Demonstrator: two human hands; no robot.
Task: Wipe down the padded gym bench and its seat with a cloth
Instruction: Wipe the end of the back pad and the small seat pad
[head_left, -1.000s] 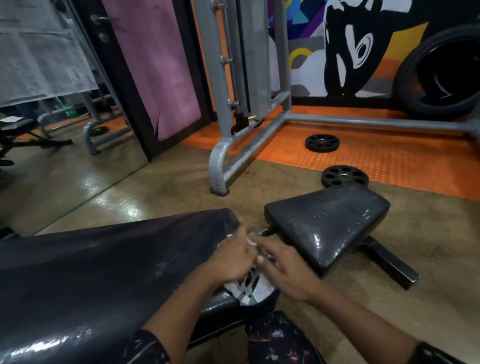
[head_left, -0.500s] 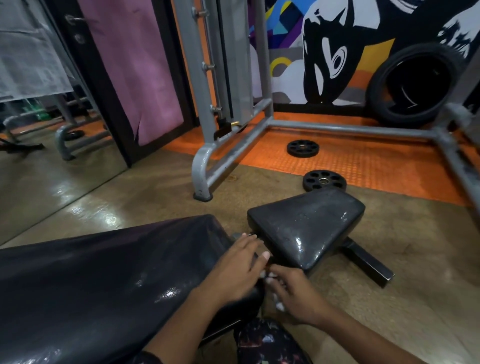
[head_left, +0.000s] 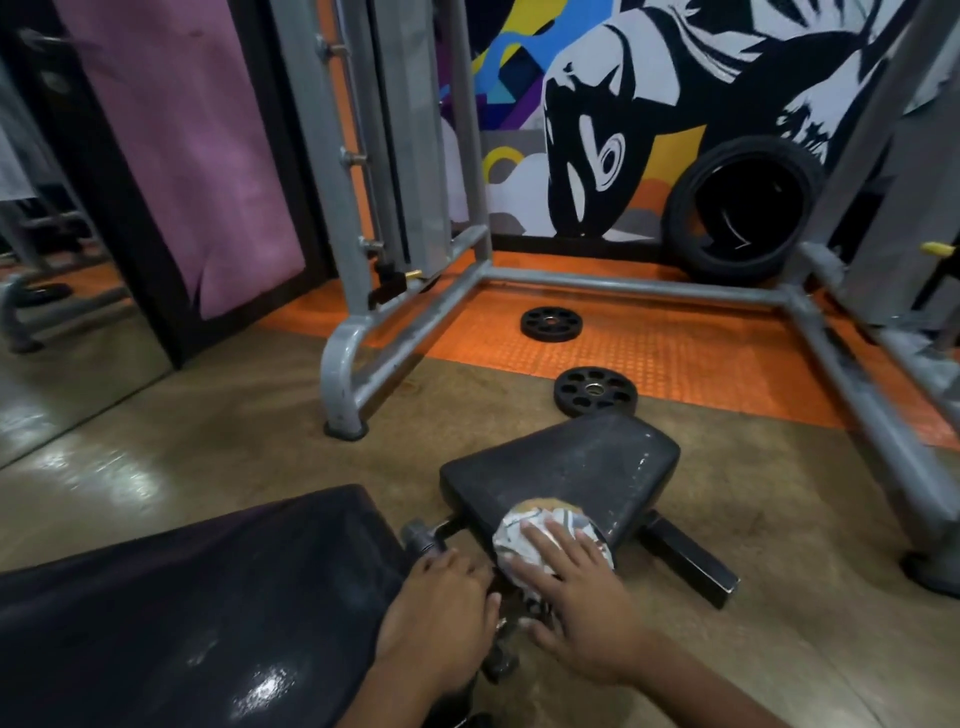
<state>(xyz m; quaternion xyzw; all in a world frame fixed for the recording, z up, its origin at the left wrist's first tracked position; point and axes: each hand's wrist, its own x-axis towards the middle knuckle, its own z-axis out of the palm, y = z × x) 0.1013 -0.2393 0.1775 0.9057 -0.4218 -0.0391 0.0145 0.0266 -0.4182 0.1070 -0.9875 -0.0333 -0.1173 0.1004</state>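
Observation:
The long black padded bench back (head_left: 171, 618) fills the lower left, shiny and wet in spots. Its smaller black seat pad (head_left: 576, 467) lies beyond the gap, tilted towards the right. A patterned white cloth (head_left: 524, 535) is bunched on the seat's near edge. My right hand (head_left: 576, 597) presses flat on the cloth with fingers spread. My left hand (head_left: 441, 608) rests on the end of the bench back at the gap, by the hinge bolt (head_left: 418, 535).
A grey steel machine frame (head_left: 363, 353) stands ahead on an orange mat, its right rail (head_left: 852, 395) running close past the seat. Two black weight plates (head_left: 595, 392) lie on the floor. A tyre (head_left: 743, 208) leans on the mural wall. A mirror is at left.
My right hand has moved up from the gap onto the seat pad with the cloth spread under it. The left hand stays at the bench end. The view has tilted right.

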